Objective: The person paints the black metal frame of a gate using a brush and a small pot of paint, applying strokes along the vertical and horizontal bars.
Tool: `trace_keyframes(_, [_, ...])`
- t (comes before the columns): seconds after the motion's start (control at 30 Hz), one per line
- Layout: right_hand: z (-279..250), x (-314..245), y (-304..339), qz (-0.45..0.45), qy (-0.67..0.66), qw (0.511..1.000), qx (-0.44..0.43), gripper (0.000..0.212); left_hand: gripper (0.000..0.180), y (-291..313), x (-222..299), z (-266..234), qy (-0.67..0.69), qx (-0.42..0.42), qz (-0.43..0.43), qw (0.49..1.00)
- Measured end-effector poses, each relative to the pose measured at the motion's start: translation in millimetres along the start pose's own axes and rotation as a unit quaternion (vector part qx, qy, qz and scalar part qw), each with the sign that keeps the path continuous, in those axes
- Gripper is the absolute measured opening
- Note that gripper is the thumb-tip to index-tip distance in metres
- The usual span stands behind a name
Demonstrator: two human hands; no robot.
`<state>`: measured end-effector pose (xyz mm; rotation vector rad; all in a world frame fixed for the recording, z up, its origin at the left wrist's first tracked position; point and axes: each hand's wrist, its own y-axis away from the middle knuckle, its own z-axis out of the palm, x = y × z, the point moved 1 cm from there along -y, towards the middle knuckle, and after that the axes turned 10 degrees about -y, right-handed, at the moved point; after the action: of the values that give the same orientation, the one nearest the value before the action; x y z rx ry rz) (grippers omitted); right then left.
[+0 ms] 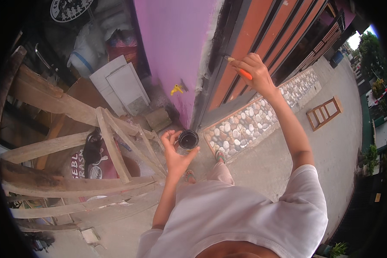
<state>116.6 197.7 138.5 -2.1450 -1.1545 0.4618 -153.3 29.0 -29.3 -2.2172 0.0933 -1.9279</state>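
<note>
On the left stands a frame of rough wood beams (79, 108). Behind it, two flat white boards (124, 84) lean at a slant. Next is a purple wall (176, 43) with a yellow tap (176, 89) low down. Below the tap, the left hand (175, 157) holds a small round can (188, 140) with black stuff inside, fingers and thumb curled around its sides. To the right and higher up, the right hand (254, 72) grips a brush (245, 74) with an orange handle. The brush tip is by the dark edge of an orange slatted panel (254, 26); I cannot tell if they touch. Under the panel is a strip of smooth stones (245, 124). Far right, a little wood frame with rungs (326, 112) lies on the gray ground (296, 142).
</note>
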Motion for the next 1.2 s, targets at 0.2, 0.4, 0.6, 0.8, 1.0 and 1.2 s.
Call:
trace_keyframes(0.2, [-5, -5, 11, -0.023, -0.003, 0.990, 0.136, 0.023, 0.090, 1, 4, -6, -0.027, 0.010, 0.015, 0.999])
trace_keyframes(0.4, [52, 21, 60, 0.019, -0.113, 0.989, -0.093, 0.026, 0.092, 2, 17, 0, -0.026, 0.042, 0.010, 0.999])
trace_keyframes(0.6, [31, 41, 35, -0.024, -0.134, 0.991, 0.011, 0.027, 0.089, 20, 37, 12, -0.072, 0.083, -0.002, 0.994])
trace_keyframes(0.8, [-14, 46, 27, -0.074, -0.104, 0.985, 0.118, 0.023, 0.087, 25, 50, 42, -0.054, 0.103, -0.024, 0.993])
trace_keyframes(1.0, [55, 80, 76, -0.045, -0.172, 0.981, -0.076, 0.023, 0.088, 23, 68, 75, -0.042, 0.146, -0.047, 0.987])
trace_keyframes(1.2, [33, 89, 55, -0.082, -0.201, 0.976, 0.026, 0.027, 0.089, 28, 73, 93, -0.060, 0.165, -0.049, 0.983])
